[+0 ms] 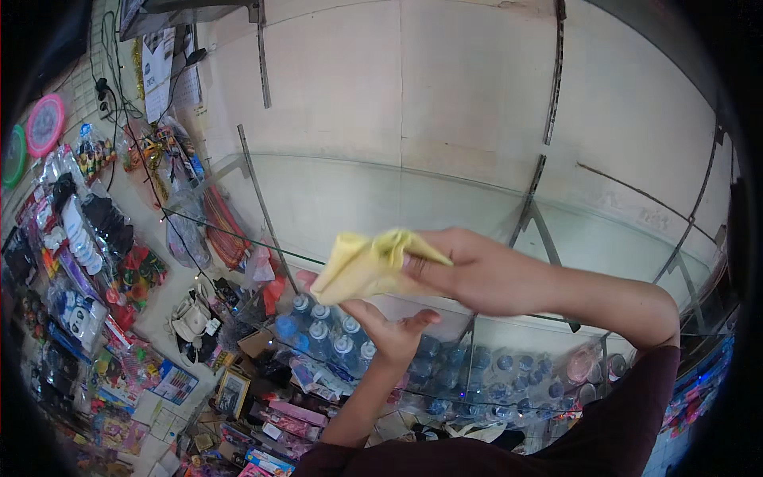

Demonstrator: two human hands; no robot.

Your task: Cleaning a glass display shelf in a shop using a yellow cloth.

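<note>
A folded yellow cloth [358, 269] is bunched in my right hand [461, 270], thumb and fingers closed on it. Its loose part hangs toward the left, above my other hand. My left hand [389, 330] is just below the cloth with the thumb stretched out to the side. Its fingertips are partly covered by the cloth, and I cannot tell whether they touch it. Behind both hands runs a glass shelf [334, 175] along a pale wall [469, 87].
Metal shelf uprights [266, 207] and a bracket [548, 230] stand against the wall. Plastic bottles [320, 334] and clear jars [505, 363] sit lower down. Packaged goods [87, 215] hang at the left, and boxed items [290, 421] crowd the lower left.
</note>
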